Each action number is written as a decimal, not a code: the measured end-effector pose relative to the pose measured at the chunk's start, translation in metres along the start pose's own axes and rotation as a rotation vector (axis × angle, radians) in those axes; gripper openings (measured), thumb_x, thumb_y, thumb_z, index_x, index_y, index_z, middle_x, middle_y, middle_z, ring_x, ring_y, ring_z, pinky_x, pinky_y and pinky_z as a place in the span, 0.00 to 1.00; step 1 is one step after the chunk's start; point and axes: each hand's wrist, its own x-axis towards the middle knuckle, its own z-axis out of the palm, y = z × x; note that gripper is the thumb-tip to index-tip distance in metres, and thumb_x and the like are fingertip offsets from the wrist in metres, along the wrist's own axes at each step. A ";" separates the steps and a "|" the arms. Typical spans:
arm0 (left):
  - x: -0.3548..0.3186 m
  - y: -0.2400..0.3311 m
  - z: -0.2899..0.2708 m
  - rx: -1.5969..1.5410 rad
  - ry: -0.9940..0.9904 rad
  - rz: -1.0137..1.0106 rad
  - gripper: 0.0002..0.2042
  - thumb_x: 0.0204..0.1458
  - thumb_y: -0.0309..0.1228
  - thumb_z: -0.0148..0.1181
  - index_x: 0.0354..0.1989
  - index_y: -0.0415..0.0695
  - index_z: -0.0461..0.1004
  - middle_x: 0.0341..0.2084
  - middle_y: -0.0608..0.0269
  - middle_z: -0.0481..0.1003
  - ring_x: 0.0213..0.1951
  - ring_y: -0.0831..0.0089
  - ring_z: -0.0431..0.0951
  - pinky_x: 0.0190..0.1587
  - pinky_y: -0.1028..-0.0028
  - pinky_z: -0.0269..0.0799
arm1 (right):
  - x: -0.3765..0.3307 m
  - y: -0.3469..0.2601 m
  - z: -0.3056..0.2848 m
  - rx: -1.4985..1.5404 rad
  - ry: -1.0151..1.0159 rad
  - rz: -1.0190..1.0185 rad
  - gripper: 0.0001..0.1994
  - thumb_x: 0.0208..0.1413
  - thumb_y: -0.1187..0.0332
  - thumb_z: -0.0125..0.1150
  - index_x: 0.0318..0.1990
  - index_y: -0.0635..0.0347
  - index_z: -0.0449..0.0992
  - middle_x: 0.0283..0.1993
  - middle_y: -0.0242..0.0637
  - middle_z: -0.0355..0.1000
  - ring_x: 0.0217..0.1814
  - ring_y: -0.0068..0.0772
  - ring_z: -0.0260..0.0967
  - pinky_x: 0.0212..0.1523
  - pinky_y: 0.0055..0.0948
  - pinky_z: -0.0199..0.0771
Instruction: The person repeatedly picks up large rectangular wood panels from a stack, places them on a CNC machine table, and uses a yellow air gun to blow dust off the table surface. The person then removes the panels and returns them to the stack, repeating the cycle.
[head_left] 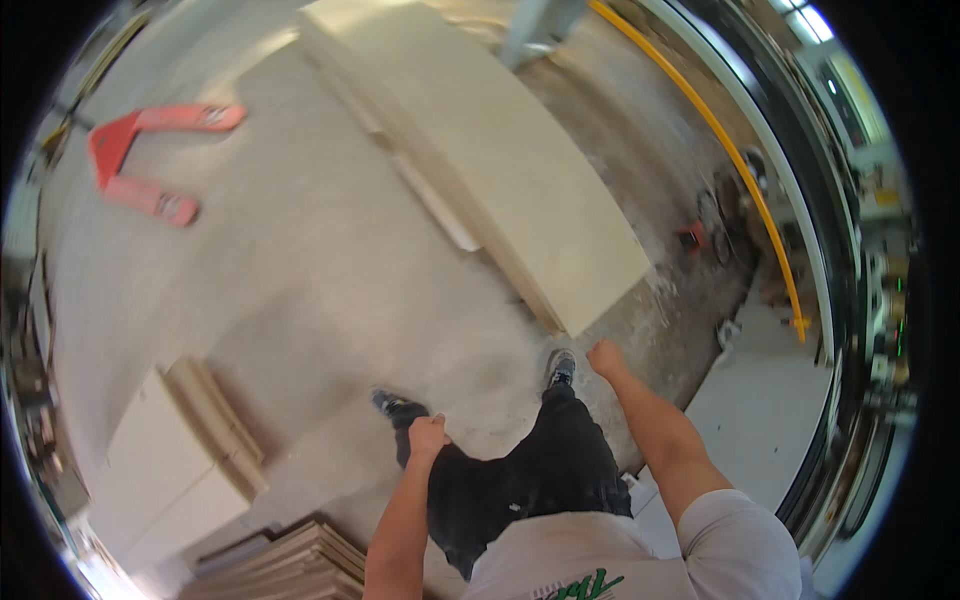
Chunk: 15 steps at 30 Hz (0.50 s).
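My left hand (428, 435) hangs in front of my left thigh, its fingers curled in and no object showing in it. Out to the right, my right hand (604, 357) is held as a loose fist just beyond my right shoe. Nothing shows in its grip. The thing nearest that hand is a long stack of pale boards (500, 160), whose near corner ends just ahead of my feet. Some lower boards stick out unevenly along the stack's left side. Neither hand appears to touch the stack.
A red pallet jack (115, 145) points its forks right at the far left. Another pale board stack (170, 450) stands lower left, with several layered boards (290, 565) beside my left arm. A yellow rail (730, 150) curves along machinery at right, near a flat whitish panel (760, 410).
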 end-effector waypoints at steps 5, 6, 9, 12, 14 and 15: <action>0.118 0.087 0.147 0.039 -0.103 -0.004 0.25 0.59 0.46 0.53 0.25 0.32 0.76 0.16 0.50 0.77 0.27 0.60 0.82 0.38 0.65 0.74 | 0.112 0.173 0.041 0.115 0.036 0.276 0.27 0.52 0.58 0.64 0.55 0.68 0.70 0.51 0.59 0.73 0.54 0.59 0.71 0.54 0.47 0.72; 0.143 0.101 0.185 -0.007 -0.102 -0.029 0.26 0.59 0.47 0.54 0.25 0.31 0.76 0.17 0.49 0.77 0.27 0.60 0.82 0.36 0.64 0.73 | 0.143 0.201 0.048 0.076 0.099 0.253 0.30 0.52 0.57 0.64 0.58 0.69 0.67 0.53 0.60 0.72 0.56 0.59 0.70 0.56 0.47 0.72; 0.200 0.132 0.290 -0.012 -0.127 0.028 0.30 0.60 0.52 0.53 0.25 0.30 0.75 0.20 0.47 0.77 0.25 0.61 0.81 0.33 0.64 0.73 | 0.235 0.259 0.043 0.150 0.090 0.353 0.38 0.54 0.53 0.64 0.66 0.69 0.58 0.62 0.63 0.64 0.64 0.60 0.63 0.63 0.47 0.66; 0.251 0.159 0.368 0.057 -0.044 0.065 0.32 0.60 0.55 0.52 0.26 0.29 0.75 0.22 0.46 0.78 0.25 0.61 0.82 0.33 0.63 0.73 | 0.326 0.296 0.017 0.107 0.288 0.182 0.43 0.53 0.56 0.68 0.69 0.69 0.51 0.71 0.59 0.52 0.72 0.54 0.53 0.68 0.44 0.59; 0.274 0.175 0.397 0.001 0.059 0.066 0.33 0.61 0.56 0.50 0.26 0.29 0.74 0.21 0.46 0.77 0.26 0.61 0.82 0.33 0.64 0.74 | 0.363 0.301 0.010 0.152 0.349 0.085 0.41 0.52 0.58 0.68 0.67 0.69 0.54 0.69 0.56 0.55 0.71 0.54 0.54 0.68 0.44 0.58; 0.284 0.178 0.411 -0.046 0.103 0.091 0.34 0.61 0.56 0.50 0.26 0.29 0.74 0.21 0.46 0.77 0.26 0.61 0.82 0.32 0.64 0.74 | 0.376 0.302 0.013 0.175 0.410 0.013 0.39 0.50 0.59 0.69 0.64 0.70 0.57 0.68 0.54 0.57 0.70 0.55 0.55 0.67 0.45 0.59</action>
